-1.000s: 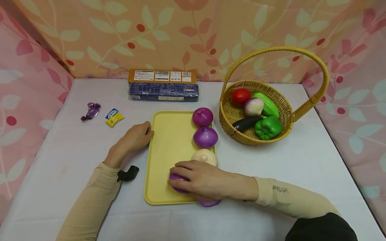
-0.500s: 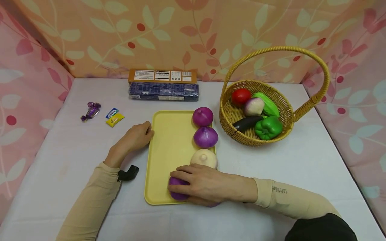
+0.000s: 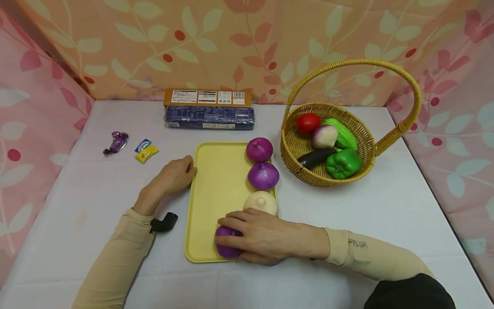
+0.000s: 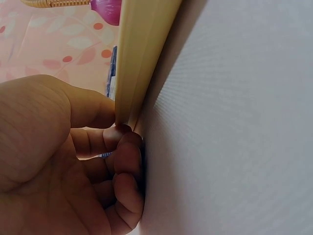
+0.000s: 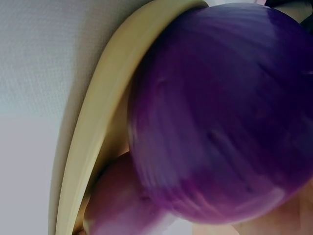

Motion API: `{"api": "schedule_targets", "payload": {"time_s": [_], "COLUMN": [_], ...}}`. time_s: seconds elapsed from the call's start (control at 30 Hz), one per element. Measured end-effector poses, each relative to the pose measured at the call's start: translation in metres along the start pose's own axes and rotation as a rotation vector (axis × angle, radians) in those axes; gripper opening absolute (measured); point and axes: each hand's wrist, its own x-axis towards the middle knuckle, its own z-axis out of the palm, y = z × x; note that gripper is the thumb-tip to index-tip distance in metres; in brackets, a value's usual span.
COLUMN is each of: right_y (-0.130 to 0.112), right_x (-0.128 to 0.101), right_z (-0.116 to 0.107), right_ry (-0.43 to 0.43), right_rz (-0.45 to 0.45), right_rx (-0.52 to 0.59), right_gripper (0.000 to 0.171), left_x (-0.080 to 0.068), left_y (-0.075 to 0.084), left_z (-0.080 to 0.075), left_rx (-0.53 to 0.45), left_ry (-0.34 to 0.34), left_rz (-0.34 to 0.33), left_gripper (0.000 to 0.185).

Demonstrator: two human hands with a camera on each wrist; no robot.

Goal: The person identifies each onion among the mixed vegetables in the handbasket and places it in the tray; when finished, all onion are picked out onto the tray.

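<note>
In the head view, my left hand [image 3: 173,175] is at the left rim of a yellow tray [image 3: 216,184]. The left wrist view shows its thumb and curled index finger pinching the tray's edge. My right hand [image 3: 262,235] holds a purple onion [image 3: 227,249] in the tray's near part, fingers curved over it. Another purple onion [image 3: 275,262] is mostly hidden beneath that hand and looms large in the right wrist view. Beyond the hand sit a cream-coloured onion [image 3: 261,201], a purple onion [image 3: 263,176] and a darker purple one [image 3: 259,149], lined along the right rim.
A wicker basket [image 3: 286,154] with a tall handle stands right of the tray, holding several vegetables. Behind the tray lie a blue package [image 3: 209,117] and an orange box [image 3: 208,97]. Wrapped sweets, one purple [image 3: 117,143] and one yellow [image 3: 147,153], lie at the left.
Over the first half second, my right hand shifts slightly towards me and the held purple onion moves the same way. Since then little differs. My left hand stays at the tray's rim.
</note>
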Motion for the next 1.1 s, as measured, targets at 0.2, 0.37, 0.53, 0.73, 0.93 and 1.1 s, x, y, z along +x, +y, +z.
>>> {"api": "schedule_targets", "payload": {"time_s": [0.2,0.37,0.53,0.73,0.93,1.1], "right_y": [0.003,0.029,0.085,0.155,0.178,0.180], "right_x": [-0.002,-0.012,-0.039,-0.090,-0.119,-0.121], "right_z": [-0.005,-0.019,-0.032,-0.020,-0.008,-0.003], "right_ry": [0.015,0.232,0.535,0.632,0.364,0.253], "right_rz": [0.005,0.140,0.457,0.985,1.253,1.238], "right_rx": [0.012,0.060,0.042,0.001,0.053,0.001], "right_gripper": [0.057,0.049,0.045,0.050,0.065,0.065], "left_x": [-0.001,-0.001,-0.001,0.001,0.001,0.000], "left_y": [-0.001,-0.001,-0.001,-0.002,-0.002,-0.003], "left_z": [0.000,0.000,-0.001,0.002,0.004,0.002], "left_rx": [-0.002,-0.004,-0.010,-0.003,-0.006,-0.016], "left_ry": [0.003,0.008,0.002,-0.013,-0.017,0.004], "left_rz": [-0.001,-0.001,-0.007,-0.004,-0.003,0.007], "left_gripper": [0.017,0.016,0.016,0.016,0.017,0.017]}}
